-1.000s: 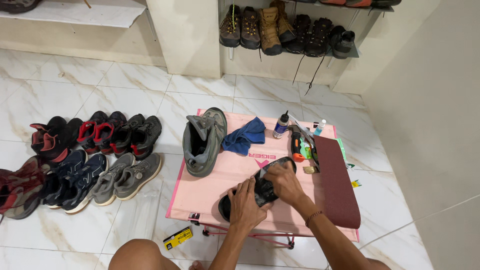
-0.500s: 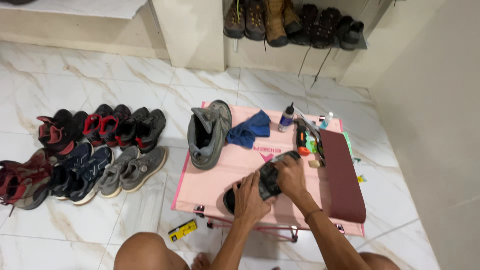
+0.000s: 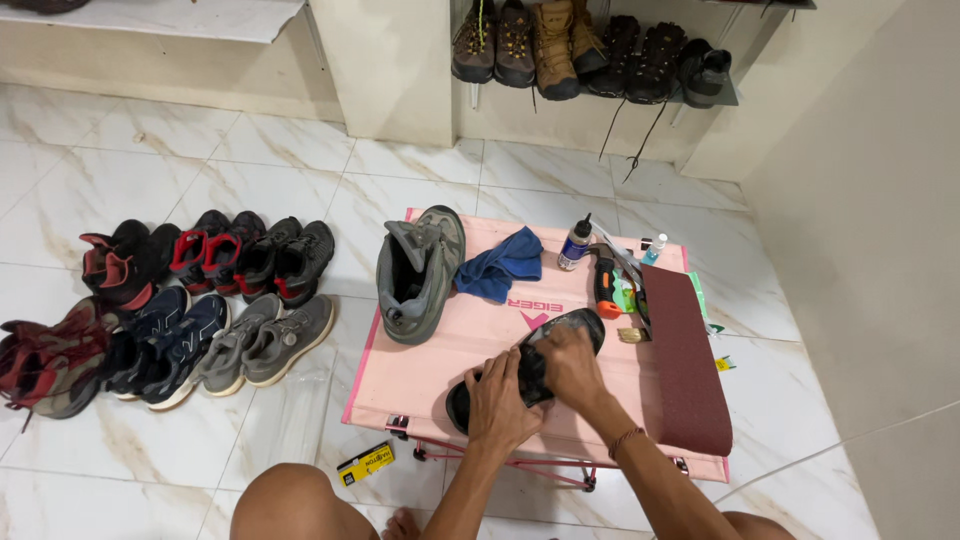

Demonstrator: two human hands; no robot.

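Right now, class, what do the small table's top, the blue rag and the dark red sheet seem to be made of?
Table top: likely woven fabric, matte pink, stretched over a folding frame.
Blue rag: soft cloth, crumpled in folds.
Dark red sheet: flat, dull and grainy, possibly sandpaper, though a mat is possible.

Right hand (image 3: 568,362) slightly farther along black shoe (image 3: 530,368)

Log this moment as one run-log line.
left hand pressing on black shoe | right hand on same shoe | surface: pink table | nearby: grey shoe, blue cloth
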